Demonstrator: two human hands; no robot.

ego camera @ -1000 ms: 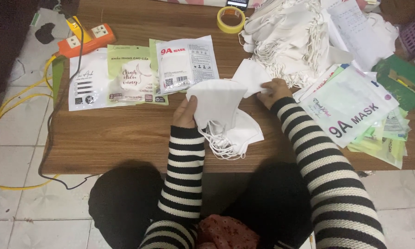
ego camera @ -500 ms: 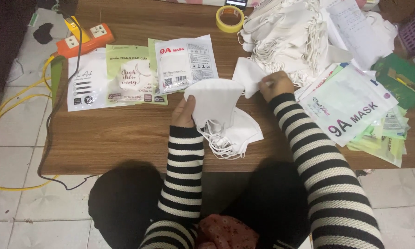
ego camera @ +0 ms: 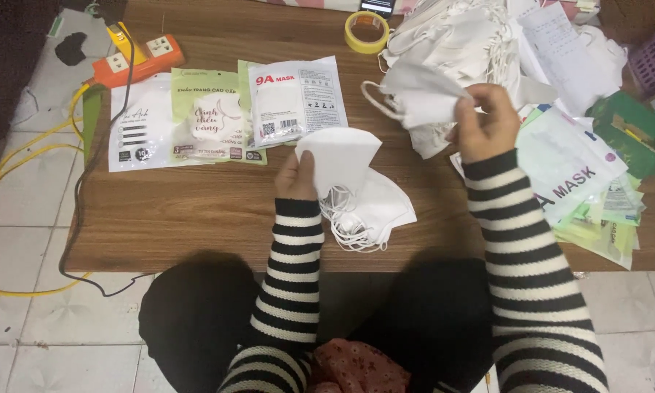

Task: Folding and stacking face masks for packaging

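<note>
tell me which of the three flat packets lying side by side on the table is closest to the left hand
The white packet with red lettering, rightmost of the three. Its lower edge lies just above the left hand; the green-and-white packet and the white packet with black bars lie farther left.

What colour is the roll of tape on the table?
Yellow: the tape roll lies at the table's far edge, seen in the head view.
</note>
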